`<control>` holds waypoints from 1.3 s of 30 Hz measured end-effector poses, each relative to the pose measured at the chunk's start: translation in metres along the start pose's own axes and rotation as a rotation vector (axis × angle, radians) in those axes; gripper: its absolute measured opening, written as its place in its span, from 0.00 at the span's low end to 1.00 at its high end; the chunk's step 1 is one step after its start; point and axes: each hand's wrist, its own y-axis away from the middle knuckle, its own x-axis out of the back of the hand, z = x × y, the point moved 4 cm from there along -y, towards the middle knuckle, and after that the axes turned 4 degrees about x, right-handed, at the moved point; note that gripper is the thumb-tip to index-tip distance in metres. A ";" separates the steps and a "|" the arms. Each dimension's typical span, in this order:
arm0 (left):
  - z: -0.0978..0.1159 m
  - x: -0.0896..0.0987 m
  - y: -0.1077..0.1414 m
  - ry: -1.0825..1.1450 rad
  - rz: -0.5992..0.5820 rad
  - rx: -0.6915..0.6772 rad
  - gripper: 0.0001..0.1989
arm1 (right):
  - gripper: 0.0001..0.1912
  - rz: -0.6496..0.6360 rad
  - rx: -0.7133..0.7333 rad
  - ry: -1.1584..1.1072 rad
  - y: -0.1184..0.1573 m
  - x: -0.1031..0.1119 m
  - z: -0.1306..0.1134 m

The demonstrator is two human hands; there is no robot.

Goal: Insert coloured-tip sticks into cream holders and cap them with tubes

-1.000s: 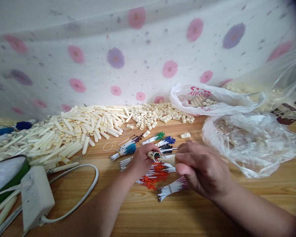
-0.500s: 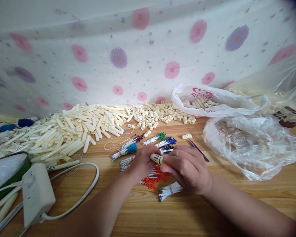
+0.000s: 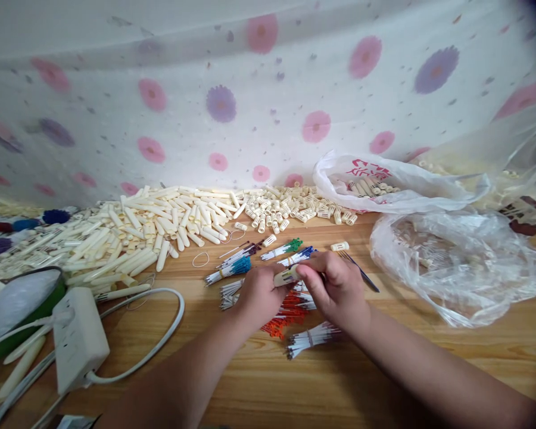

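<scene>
My left hand (image 3: 259, 297) is closed around a short cream slotted pen tube (image 3: 286, 276) with dark and coloured marks in its slots. At the tube's right end, the thumb and curled fingers of my right hand (image 3: 339, 292) press against it; anything smaller between them is hidden. Below and behind the hands lie pen refills in bundles: orange-tipped ones (image 3: 283, 319), a white bundle (image 3: 312, 338) in a rubber band, light-blue ones (image 3: 229, 271), green ones (image 3: 283, 249), dark-blue ones (image 3: 297, 257) and brown ones (image 3: 242, 255).
Long cream pen barrels (image 3: 134, 232) are heaped at the back left, beside a pile of slotted tubes (image 3: 295, 205). A white bag (image 3: 411, 190) and a clear bag (image 3: 460, 268) occupy the right. Loose dark refills (image 3: 360, 271) lie right of centre. A power strip (image 3: 80, 339) with its cable sits left.
My right hand has turned and its fingers have curled in closer at the tube's end. The tube stays in my left hand, and the whole view has shifted slightly.
</scene>
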 end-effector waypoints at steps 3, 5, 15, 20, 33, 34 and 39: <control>0.003 0.003 -0.001 -0.067 0.010 0.042 0.13 | 0.13 -0.025 -0.075 0.010 0.000 -0.002 0.007; 0.005 0.005 -0.002 -0.161 0.026 0.080 0.13 | 0.13 -0.032 -0.140 -0.013 0.001 -0.002 0.014; -0.001 0.009 -0.009 -0.044 -0.108 -0.023 0.15 | 0.09 -0.183 -0.341 -0.212 0.000 0.002 0.060; -0.001 0.014 -0.010 -0.273 -0.055 -0.031 0.07 | 0.10 -0.305 -0.372 -0.273 0.001 0.004 0.071; 0.009 0.009 -0.001 -0.117 -0.058 -0.027 0.13 | 0.11 -0.350 -0.470 -0.398 0.001 0.001 0.062; 0.007 0.007 -0.001 -0.040 -0.092 0.007 0.13 | 0.12 -0.312 -0.497 -0.392 0.002 0.000 0.062; -0.002 -0.011 0.001 0.379 -0.270 0.179 0.17 | 0.12 -0.174 -0.635 -0.487 0.009 -0.008 0.063</control>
